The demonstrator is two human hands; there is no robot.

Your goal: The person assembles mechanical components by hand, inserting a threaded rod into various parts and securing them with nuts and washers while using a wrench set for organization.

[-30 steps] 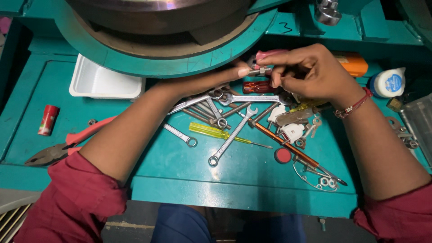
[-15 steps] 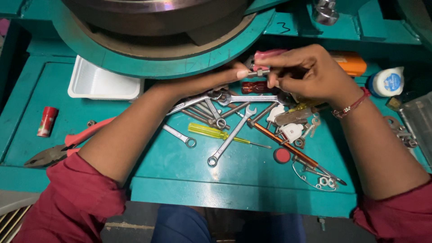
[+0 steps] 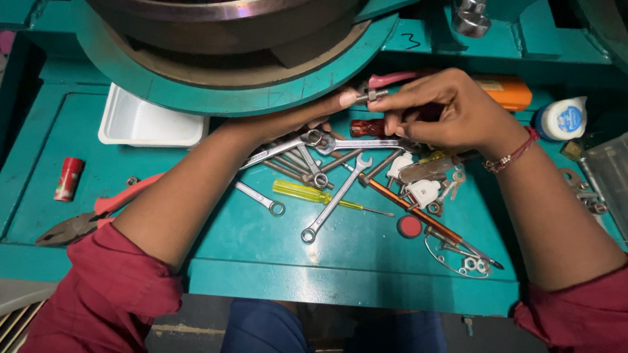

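Observation:
My left hand reaches across the teal bench, and its fingertips pinch the end of a small threaded bolt carrying a nut. My right hand meets it from the right, with its fingers closed round a red-handled tool held at the bolt. Both hands hover just in front of the rim of a large round machine part. Right under them lies a heap of spanners beside a dark red tool handle.
The bench holds a yellow screwdriver, an orange-shafted screwdriver, a red cap and a wire ring with nuts. At left are a white tray, a red can and pliers. At right are an orange bottle and a white tub.
My right hand has turned slightly, so the red handle now shows above its fingers. Both hands stay at the bolt in nearly the same spot.

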